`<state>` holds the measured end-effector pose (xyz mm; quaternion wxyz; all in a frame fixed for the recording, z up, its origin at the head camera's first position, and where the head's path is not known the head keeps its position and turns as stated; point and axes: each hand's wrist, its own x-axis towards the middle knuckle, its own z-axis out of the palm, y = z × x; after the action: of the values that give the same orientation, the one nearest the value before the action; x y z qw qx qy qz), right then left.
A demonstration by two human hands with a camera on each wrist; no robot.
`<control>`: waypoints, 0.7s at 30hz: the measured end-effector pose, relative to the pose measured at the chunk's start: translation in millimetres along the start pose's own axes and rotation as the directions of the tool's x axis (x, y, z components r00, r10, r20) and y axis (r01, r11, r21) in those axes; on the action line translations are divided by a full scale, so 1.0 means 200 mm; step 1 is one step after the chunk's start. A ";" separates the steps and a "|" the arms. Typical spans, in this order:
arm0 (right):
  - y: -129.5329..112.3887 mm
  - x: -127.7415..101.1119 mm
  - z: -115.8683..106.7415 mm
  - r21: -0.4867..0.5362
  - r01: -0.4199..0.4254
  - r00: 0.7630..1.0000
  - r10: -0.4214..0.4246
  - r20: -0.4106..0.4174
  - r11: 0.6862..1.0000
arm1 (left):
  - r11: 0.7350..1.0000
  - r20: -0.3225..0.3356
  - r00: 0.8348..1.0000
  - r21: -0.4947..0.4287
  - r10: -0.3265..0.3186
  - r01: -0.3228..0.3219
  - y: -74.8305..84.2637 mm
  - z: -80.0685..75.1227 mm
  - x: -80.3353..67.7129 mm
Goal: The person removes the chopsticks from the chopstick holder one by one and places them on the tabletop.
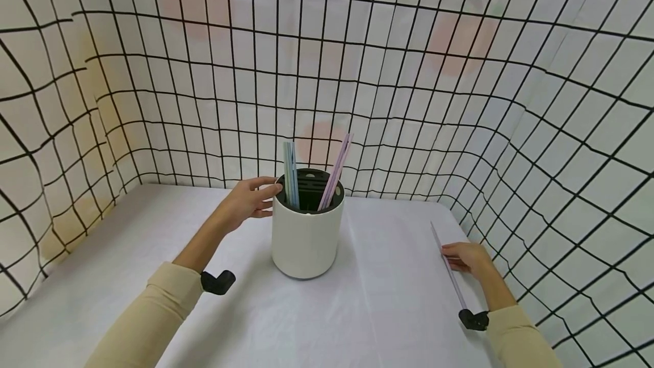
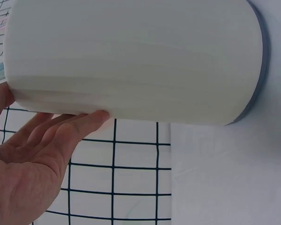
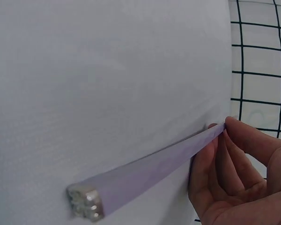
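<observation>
On a white cloth-covered surface (image 1: 388,300), a white cylindrical ceramic holder (image 1: 305,237) stands at centre, left hand (image 1: 247,202) resting straight-fingered against its rim; near right, the right hand (image 1: 467,257) pinches a pale lilac chopstick (image 1: 448,268) lying on the cloth

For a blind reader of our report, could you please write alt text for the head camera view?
A person's left hand touches the rim of a white cylindrical holder with blue and pink chopsticks standing in it, while the right hand pinches a single pale purple chopstick lying on the white table. A black-gridded white cloth surrounds the table.
</observation>
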<state>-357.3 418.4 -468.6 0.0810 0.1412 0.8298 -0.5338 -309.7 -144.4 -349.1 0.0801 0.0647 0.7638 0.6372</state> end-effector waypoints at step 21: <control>-0.27 -0.07 0.11 -0.021 0.166 0.986 -0.166 -0.001 0.986 | 1.000 -0.003 1.000 -0.017 0.002 -0.002 0.00 0.00 -0.01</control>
<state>-361.4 375.0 -426.2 0.0366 0.0716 0.8444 -0.5297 -308.1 -144.7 -348.8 0.0789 0.0640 0.7585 0.6437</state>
